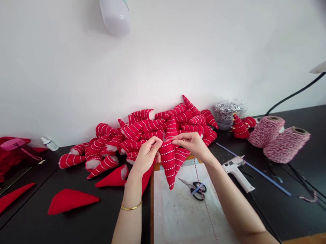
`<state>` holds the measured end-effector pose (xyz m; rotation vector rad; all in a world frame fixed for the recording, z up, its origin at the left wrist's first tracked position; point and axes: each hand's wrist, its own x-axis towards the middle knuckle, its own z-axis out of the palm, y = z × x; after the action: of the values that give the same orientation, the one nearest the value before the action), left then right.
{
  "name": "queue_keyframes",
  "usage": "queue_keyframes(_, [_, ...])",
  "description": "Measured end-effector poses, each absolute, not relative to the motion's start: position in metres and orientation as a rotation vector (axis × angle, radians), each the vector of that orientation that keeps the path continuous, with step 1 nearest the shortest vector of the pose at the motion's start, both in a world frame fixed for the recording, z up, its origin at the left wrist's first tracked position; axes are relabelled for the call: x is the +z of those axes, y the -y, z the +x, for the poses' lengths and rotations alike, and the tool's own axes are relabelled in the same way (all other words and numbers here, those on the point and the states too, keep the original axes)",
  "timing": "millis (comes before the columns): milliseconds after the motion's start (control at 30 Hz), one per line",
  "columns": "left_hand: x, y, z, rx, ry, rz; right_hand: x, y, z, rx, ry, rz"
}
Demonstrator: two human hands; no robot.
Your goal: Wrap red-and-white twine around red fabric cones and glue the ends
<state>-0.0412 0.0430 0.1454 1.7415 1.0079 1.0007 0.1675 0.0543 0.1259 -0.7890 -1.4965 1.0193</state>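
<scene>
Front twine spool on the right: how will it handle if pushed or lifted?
The red-and-white twine spool lies on its side, so it would likely roll if pushed. Its hollow core suggests it is fairly light for its size. The wound twine looks soft, so it should be easy to grip without slipping.

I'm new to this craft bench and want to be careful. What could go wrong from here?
The red-and-white twine below the striped fabric cone lies across the scissors, so it could snag if pulled. The glue gun sits beside the right forearm; if it is hot, a brush could burn.
</scene>
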Motion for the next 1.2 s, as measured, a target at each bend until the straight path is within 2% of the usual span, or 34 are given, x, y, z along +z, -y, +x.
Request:
queue_keyframes(200, [0.139,-0.047,-0.032,1.273,-1.074,1.614,0.123,-0.058,0.167,0.881,1.414,-0.857])
queue_keyframes(433, [0.135,-0.041,-0.013,0.99,-0.85,1.39,0.117,-0.059,0.161,0.61,1.555,-0.869])
queue_keyframes(667, [0.13,-0.048,-0.012,1.093,-0.881,1.272,0.118,-0.055,0.164,0.377,1.872,-0.821])
queue_keyframes(1200, [0.127,-0.049,-0.006,1.193,-0.966,1.286,0.123,-0.055,0.173,0.376,1.879,-0.836])
